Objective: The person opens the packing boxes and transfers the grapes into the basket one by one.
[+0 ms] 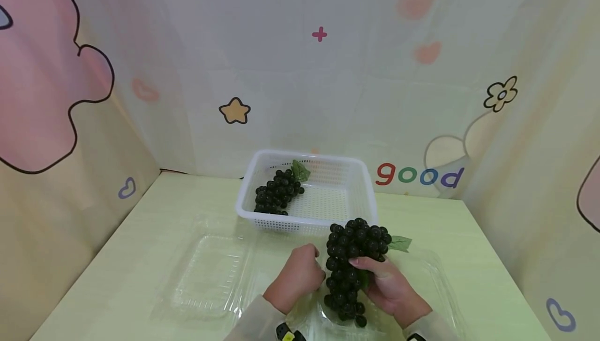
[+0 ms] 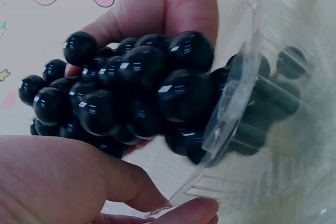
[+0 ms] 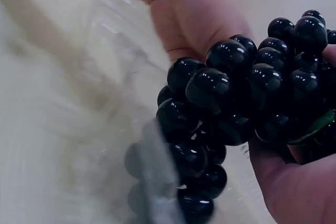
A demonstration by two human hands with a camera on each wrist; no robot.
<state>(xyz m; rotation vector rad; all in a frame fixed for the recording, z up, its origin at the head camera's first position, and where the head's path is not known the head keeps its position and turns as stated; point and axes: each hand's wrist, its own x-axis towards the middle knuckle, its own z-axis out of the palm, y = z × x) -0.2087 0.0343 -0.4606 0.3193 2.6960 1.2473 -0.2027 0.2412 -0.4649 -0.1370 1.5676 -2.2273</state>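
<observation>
My right hand (image 1: 394,289) grips a bunch of dark grapes (image 1: 344,273) with a green leaf (image 1: 399,243) sticking out to the right. The thumb lies across the front of the bunch, and the lower grapes hang toward a clear plastic container (image 2: 241,108). Pinched between thumb and finger of my left hand (image 2: 79,182) is that container's edge. In the left wrist view some grapes show through its clear wall. From the head, the left hand (image 1: 300,273) is just left of the bunch, its fingertips partly hidden.
Behind the hands stands a white plastic basket (image 1: 290,224) with another bunch of dark grapes (image 1: 278,190) at its left side. A second clear container (image 1: 206,273) lies on the table to the left. Clear plastic (image 1: 442,283) also lies right of the right hand. A printed curtain (image 1: 281,60) encloses the table.
</observation>
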